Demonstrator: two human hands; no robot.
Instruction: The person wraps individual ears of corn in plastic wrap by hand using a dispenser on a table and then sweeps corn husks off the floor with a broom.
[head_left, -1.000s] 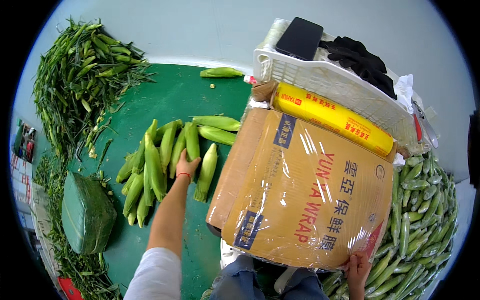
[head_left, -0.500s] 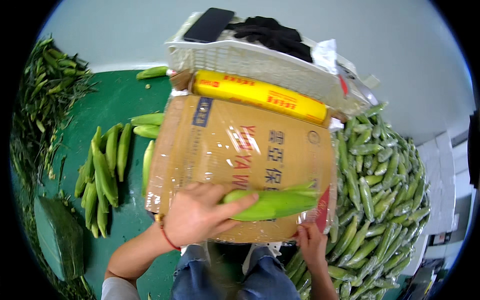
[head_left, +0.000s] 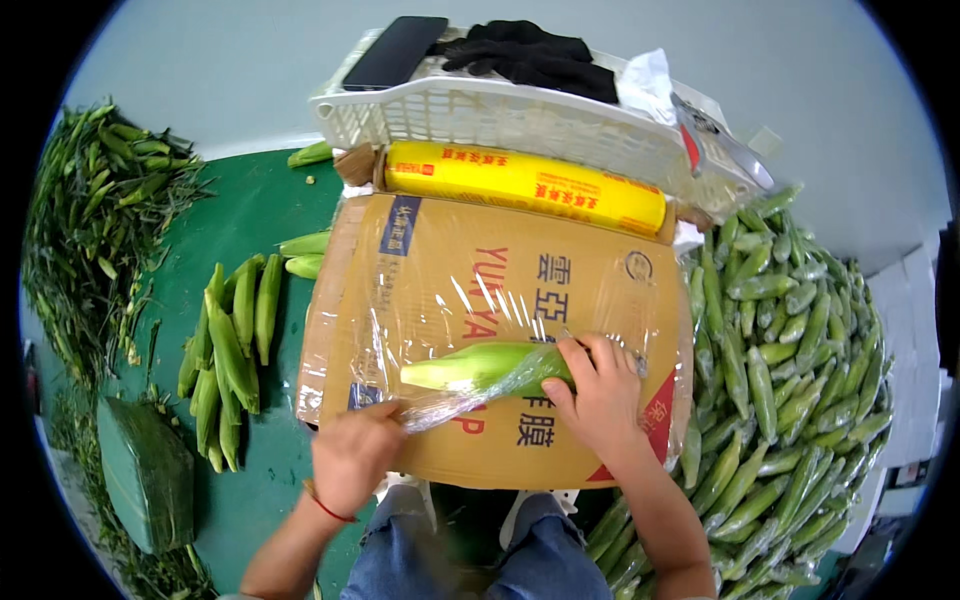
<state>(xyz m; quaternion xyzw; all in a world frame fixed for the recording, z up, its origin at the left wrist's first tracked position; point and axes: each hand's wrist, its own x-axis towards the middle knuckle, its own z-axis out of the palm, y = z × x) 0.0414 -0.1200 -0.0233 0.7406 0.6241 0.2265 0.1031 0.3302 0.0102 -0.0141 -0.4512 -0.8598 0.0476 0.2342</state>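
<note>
A green ear of corn [head_left: 470, 368] in its husk lies crosswise on the film-covered cardboard box [head_left: 430, 290] in front of me. My left hand [head_left: 355, 455] is closed, pinching the edge of clear plastic wrap [head_left: 450, 405] near the corn's left end. The wrap stretches from there along the corn's near side. My right hand [head_left: 605, 390] is closed over the corn's right end, thumb on the near side and fingers on the far side. A yellow roll of plastic wrap [head_left: 520, 190] rests along the box's far edge.
Behind the roll stands a white basket [head_left: 450, 105] with a black phone [head_left: 395, 52] and black gloves [head_left: 535, 60]. Unwrapped corn [head_left: 230, 340] lies left on the green surface, beside husk scraps [head_left: 100, 220]. A large heap of wrapped corn [head_left: 770, 400] is at right.
The corn has moved left and been set down, now partly under film. My left hand let go of it and took the film's edge; my right hand moved up from the box edge onto it.
</note>
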